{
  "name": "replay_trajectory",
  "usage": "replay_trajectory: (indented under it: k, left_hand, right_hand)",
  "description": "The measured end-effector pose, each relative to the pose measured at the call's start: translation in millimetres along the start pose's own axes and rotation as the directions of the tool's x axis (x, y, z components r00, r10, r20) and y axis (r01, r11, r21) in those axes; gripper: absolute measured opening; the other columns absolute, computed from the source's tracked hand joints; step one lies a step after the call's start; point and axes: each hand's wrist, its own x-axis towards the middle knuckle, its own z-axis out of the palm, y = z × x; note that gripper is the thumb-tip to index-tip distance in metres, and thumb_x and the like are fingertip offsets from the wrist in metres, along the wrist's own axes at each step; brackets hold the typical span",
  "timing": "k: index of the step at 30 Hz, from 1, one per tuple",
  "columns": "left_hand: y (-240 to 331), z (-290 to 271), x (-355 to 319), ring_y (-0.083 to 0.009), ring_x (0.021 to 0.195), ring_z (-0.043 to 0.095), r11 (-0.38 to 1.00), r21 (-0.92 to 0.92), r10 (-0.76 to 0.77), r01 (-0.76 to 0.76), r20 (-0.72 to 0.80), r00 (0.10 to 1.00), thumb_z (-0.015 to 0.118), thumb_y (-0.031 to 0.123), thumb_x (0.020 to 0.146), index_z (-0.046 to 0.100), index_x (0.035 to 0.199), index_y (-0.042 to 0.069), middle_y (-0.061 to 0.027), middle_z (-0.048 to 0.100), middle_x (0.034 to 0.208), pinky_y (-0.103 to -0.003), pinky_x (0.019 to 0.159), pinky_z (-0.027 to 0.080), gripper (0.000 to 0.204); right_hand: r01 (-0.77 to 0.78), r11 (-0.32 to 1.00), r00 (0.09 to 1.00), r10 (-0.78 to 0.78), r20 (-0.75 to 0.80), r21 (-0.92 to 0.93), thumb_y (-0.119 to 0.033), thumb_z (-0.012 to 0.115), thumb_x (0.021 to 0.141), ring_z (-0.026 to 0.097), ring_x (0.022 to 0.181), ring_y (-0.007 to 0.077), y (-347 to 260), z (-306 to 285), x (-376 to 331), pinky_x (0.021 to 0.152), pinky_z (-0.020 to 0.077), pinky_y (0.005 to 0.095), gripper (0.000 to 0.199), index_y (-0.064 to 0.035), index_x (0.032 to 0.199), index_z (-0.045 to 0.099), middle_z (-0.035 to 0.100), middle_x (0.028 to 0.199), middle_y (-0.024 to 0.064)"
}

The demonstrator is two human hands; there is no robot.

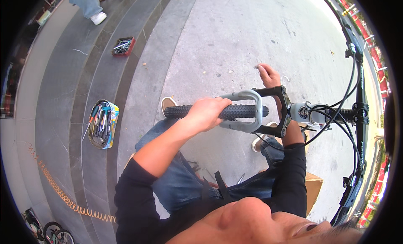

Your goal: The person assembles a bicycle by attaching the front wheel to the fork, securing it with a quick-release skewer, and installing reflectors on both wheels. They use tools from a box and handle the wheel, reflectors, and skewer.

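Note:
A bicycle's front wheel with a black knobby tyre (pixel 239 112) stretches between my legs. My left hand (pixel 208 114) lies over the tyre with its fingers bent round it, the fingertips next to the grey fork arch (pixel 259 111). My right arm passes beneath the black fork crown (pixel 283 109), and my right hand (pixel 269 76) comes out beyond the wheel. Its thumb and fingers are pinched together at a small greyish tip, too small to name. Black cables (pixel 336 114) loop between the fork and the black handlebar (pixel 359 93) at the right.
On the steps at the left stand a tub of hand tools (pixel 114 125) and a red tray of metal parts (pixel 131 47). An orange coiled hose (pixel 63 195) runs along the lower left. Another person's leg (pixel 86 3) shows at the top left. A cardboard box (pixel 313 188) sits beside my right arm.

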Motion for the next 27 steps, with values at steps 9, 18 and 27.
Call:
replay_trajectory:
  k: [9, 18, 27]
  left_hand:
    - [11, 0, -1, -0.0386, 0.119, 0.07, 0.992, 0.098, -0.084, 0.078, 0.063, 0.994, 0.082, 0.013, 0.085, 0.066, 0.133, 0.011, -0.0164, 0.073, 0.123, -0.05, 0.098, 0.057, 0.051]
    - [15, 12, 5, -0.0435, 0.103, 0.074, 0.961, 0.264, -0.094, 0.088, 0.01, 0.996, 0.084, 0.031, 0.089, 0.063, 0.124, 0.006, -0.0204, 0.075, 0.107, -0.054, 0.087, 0.058, 0.048]
    - [10, 14, 22, -0.0464, 0.098, 0.073, 0.947, 0.313, -0.118, 0.077, 0.114, 0.986, 0.081, 0.024, 0.087, 0.059, 0.119, 0.005, -0.0216, 0.074, 0.102, -0.057, 0.082, 0.057, 0.043]
  right_hand:
    - [-0.516, 0.783, 0.855, 0.45, 0.256, 0.347, -0.017, 0.067, 0.107, 0.046, 0.063, 0.005, -57, -84, -182, 0.048, 0.0306, 0.0238, 0.008, -0.0138, 0.1, 0.069, 0.056, 0.082, -0.0091]
    - [-0.441, 0.524, 0.895, 0.318, 0.313, 0.729, -0.027, 0.068, 0.11, 0.043, 0.066, 0.0022, -113, -82, -208, 0.048, 0.0258, 0.0158, 0.02, -0.0096, 0.12, 0.067, 0.055, 0.084, -0.0073]
    - [-0.405, 0.666, 0.914, 0.32, 0.251, 0.627, -0.047, 0.075, 0.105, 0.054, 0.061, 0.0025, -114, -46, -176, 0.047, 0.0323, 0.0212, 0.041, -0.0065, 0.113, 0.072, 0.068, 0.085, -0.0044]
